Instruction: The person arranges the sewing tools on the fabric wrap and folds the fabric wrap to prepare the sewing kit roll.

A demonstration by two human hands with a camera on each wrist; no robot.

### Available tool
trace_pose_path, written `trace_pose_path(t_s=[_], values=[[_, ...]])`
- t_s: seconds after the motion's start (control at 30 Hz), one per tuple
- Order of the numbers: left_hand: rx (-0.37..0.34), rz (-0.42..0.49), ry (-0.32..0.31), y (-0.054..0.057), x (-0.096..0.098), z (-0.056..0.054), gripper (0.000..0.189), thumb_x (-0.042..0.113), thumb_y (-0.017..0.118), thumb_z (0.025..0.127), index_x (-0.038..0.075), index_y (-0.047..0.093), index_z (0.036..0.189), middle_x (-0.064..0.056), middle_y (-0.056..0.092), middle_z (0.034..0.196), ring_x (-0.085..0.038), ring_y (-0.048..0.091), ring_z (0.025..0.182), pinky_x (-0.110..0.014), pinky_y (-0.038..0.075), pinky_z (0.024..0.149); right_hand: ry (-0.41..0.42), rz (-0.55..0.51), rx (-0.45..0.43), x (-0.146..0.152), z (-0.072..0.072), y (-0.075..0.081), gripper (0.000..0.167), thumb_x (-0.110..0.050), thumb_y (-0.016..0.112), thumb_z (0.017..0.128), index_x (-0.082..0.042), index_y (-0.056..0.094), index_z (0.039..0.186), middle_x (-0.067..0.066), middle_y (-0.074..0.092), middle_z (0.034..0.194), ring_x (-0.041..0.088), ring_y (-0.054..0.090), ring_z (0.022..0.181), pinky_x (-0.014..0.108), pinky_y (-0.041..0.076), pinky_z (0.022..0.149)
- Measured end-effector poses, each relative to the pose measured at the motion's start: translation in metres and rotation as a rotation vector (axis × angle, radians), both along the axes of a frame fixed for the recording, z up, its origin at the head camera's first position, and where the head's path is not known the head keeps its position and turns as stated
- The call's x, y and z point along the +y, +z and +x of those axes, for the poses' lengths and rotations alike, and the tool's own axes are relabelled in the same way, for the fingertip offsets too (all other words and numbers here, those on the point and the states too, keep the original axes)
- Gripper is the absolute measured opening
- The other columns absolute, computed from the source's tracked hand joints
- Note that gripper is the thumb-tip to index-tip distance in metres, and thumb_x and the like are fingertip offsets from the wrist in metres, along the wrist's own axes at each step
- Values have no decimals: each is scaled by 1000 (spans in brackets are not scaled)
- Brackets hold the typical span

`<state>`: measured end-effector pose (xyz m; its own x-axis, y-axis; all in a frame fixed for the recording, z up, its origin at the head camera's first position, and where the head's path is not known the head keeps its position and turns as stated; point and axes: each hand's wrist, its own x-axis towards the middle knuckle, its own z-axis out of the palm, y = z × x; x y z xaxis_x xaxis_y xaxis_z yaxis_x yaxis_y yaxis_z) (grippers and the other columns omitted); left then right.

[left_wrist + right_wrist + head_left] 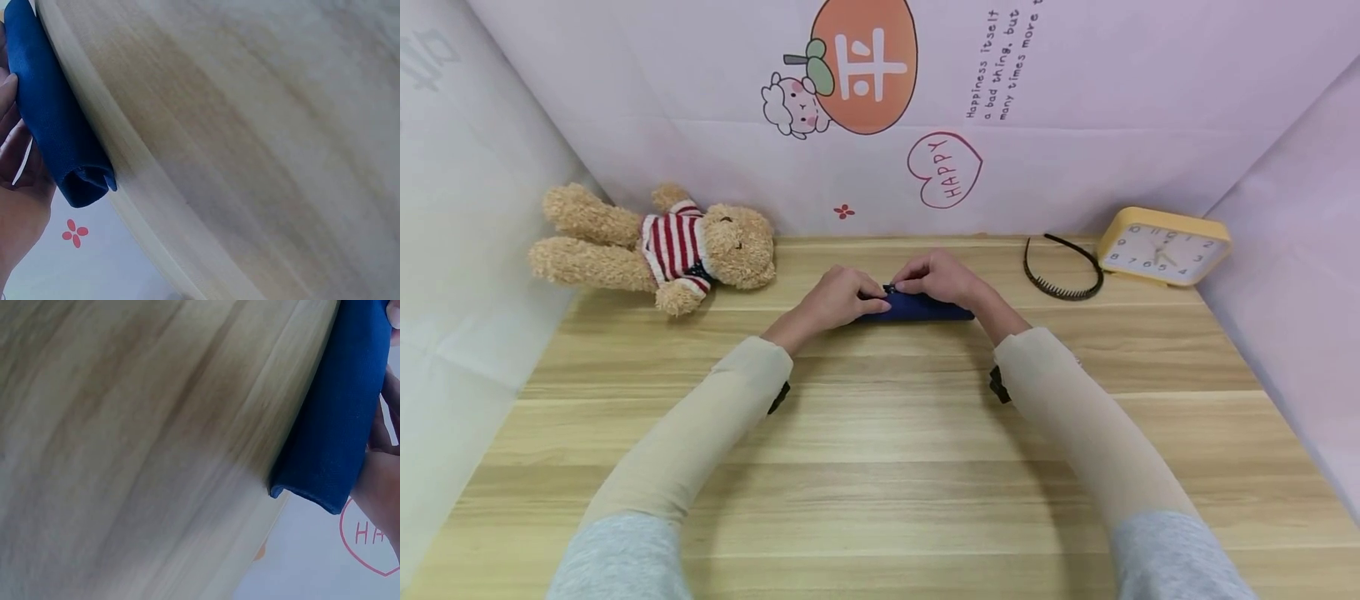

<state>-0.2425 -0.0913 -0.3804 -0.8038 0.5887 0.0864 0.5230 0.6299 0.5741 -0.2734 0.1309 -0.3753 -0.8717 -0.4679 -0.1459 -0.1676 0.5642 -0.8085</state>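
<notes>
A dark blue fabric roll [925, 308] lies lengthwise near the back of the wooden table, with a small black piece [890, 289] on its upper side. My left hand [840, 297] grips the roll just left of that piece, thumb on the front. From the right, my right hand [942, 277] pinches at the black piece with thumb and index finger. In the left wrist view the roll [53, 106] shows an open, curled end. Its other end [331, 444] looks flatter in the right wrist view. What exactly the fingertips hold is partly hidden.
A teddy bear [681, 246] in a striped shirt lies at the back left. To the right are a dark toothed headband [1063, 292] and a yellow alarm clock [1165, 246]. White printed walls [700, 83] border the table [880, 467] at the back and sides.
</notes>
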Motion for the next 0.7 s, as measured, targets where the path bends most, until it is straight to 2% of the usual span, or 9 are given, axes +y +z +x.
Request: trace_pose_path(t_s=[0.4, 0.7], values=[[85, -27, -55, 2, 0, 0, 18, 22, 73, 96, 8, 81, 104, -7, 76, 105, -21, 70, 100, -37, 53, 92, 72, 18, 84, -1, 1, 1, 19, -8, 66, 99, -2, 77, 114, 14, 74, 114, 28, 64, 111, 43, 47, 99], [136, -126, -102, 2, 1, 3, 24, 24, 71, 98, 5, 79, 109, -11, 74, 113, -25, 68, 108, -40, 50, 99, 108, -17, 70, 4, 0, -7, 21, -12, 66, 100, -3, 76, 116, 13, 74, 114, 26, 66, 111, 42, 48, 100]])
